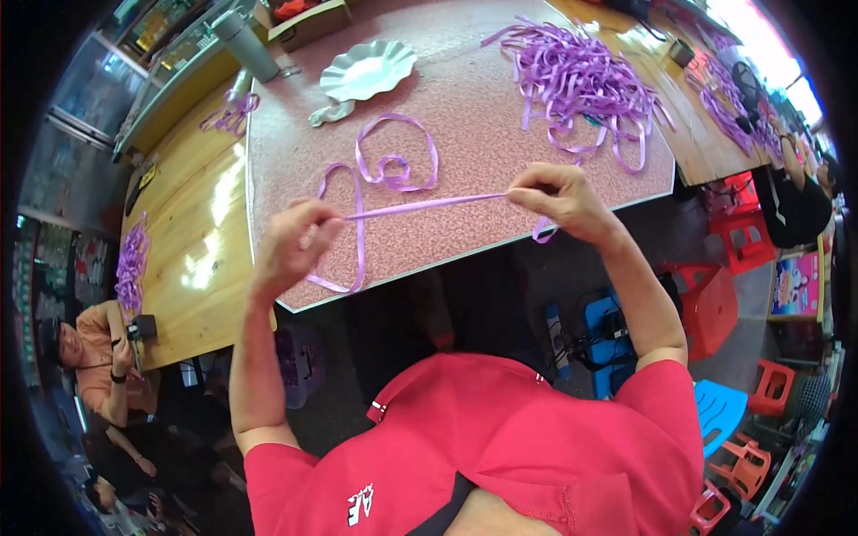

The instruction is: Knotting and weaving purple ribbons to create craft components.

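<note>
A purple ribbon (427, 205) is stretched taut between my two hands, just above the near part of the pink speckled tabletop (465, 107). My left hand (298, 237) pinches one end of that stretch, fingers closed. At the other end, my right hand (565, 201) grips the ribbon between thumb and fingers. A loose length of it hangs below the right hand. More ribbon trails from the left side, making a long loop and a small coil (393, 168) on the table. Toward the far right lies a large tangled heap of purple ribbon (581, 76).
A scalloped pale dish (368, 70) and a grey tumbler (246, 46) stand at the far left, near a cardboard box (308, 25). Wooden tables (192, 232) flank the pink top. Another person (94, 348) sits at left. Red stools (710, 308) and a blue stool (719, 415) are at right.
</note>
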### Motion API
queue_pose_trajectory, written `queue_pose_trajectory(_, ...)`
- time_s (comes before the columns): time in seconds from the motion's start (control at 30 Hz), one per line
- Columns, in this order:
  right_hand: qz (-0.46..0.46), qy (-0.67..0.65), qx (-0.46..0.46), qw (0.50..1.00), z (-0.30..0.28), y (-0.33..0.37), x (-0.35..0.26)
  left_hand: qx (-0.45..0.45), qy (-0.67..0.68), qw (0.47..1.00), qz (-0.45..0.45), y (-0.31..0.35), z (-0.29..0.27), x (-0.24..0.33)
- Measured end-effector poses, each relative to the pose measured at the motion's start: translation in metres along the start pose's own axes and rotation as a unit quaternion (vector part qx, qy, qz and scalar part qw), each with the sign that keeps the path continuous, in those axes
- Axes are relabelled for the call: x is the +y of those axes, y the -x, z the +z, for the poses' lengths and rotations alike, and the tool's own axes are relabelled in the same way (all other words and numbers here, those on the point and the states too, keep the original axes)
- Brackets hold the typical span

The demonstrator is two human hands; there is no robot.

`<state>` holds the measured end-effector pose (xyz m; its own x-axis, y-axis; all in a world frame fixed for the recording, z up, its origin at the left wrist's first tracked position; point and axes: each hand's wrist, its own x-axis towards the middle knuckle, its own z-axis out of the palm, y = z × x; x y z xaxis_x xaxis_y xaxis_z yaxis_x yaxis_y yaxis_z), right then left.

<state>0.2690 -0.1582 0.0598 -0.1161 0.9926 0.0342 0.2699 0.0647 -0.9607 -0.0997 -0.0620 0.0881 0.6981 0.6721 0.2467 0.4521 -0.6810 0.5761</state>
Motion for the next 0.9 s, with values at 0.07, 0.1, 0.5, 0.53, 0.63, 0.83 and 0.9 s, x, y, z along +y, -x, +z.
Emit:
queue_pose_trajectory(0.07,-0.014,0.018,0.021,1.000,-0.012,-0.001,0.007,-0.003,0.086,0.991,-0.102,0.022,-0.021,-0.034)
queue_pose_trajectory(0.1,-0.018,0.017,0.013,1.000,-0.013,-0.004,0.009,0.006,0.092,0.991,-0.099,0.033,-0.027,-0.049)
queue_pose_trajectory(0.5,0.005,0.103,0.009,0.995,-0.018,-0.010,-0.022,0.075,0.177,0.975,-0.109,0.029,-0.004,-0.024)
queue_pose_trajectory(0.53,-0.015,0.109,0.001,0.994,-0.013,-0.011,-0.032,0.060,0.168,0.982,-0.066,0.017,0.009,-0.011)
queue_pose_trajectory(0.63,-0.053,0.114,-0.007,0.992,-0.009,-0.015,-0.054,0.049,0.089,0.994,0.044,-0.018,0.037,0.018)
queue_pose_trajectory(0.83,-0.085,0.140,0.021,0.986,-0.022,-0.010,-0.076,-0.014,-0.164,0.981,0.100,-0.027,0.073,-0.023)
queue_pose_trajectory(0.9,-0.086,0.145,0.032,0.985,-0.031,-0.007,-0.072,-0.014,-0.081,0.992,0.094,-0.020,0.068,-0.034)
